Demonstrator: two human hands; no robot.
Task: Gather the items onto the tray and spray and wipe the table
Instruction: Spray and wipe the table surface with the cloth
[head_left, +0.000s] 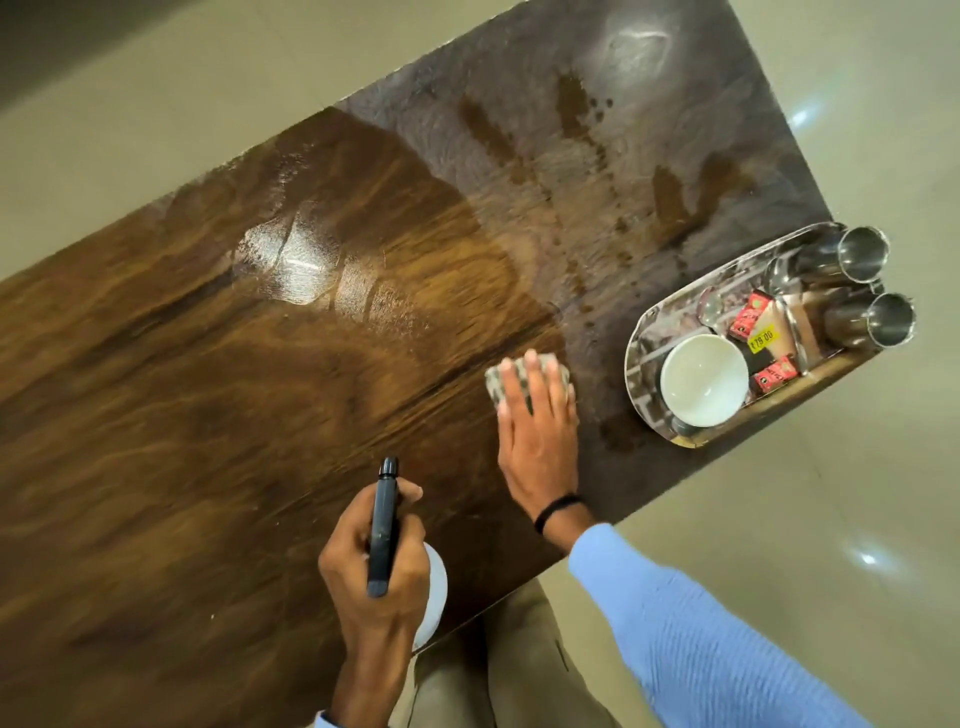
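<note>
A dark brown wood-grain desk (260, 389) runs slantwise over a beige tiled floor (156, 104). Its near and left stretch shines wet and glossy, while the far right stretch looks dull, with darker streaks and drops. The right hand (537, 441) lies flat on a folded grey-and-white checked cloth (498, 379) on the desk, near its right end. Its fingers (530, 366) are straight, slightly spread and pressing the cloth down. A black band (558, 512) circles that wrist above a light blue knitted sleeve (701, 623). The left hand (374, 566) holds a spray bottle (383, 525) with a black head and a white body over the desk's near edge. Its fingers are curled round the neck, and the nozzle points across the desk. An oval polished steel tray (630, 358) sits at the right end of the desk, near the cloth but apart from it. On the tray are a round white bowl (704, 379), two steel tumblers (860, 254) lying on their sides at the far end, red packets (750, 317) around a box with a yellow price label, and a steel spoon (709, 306) beside them. Khaki trousers (519, 665) show below the desk edge.
</note>
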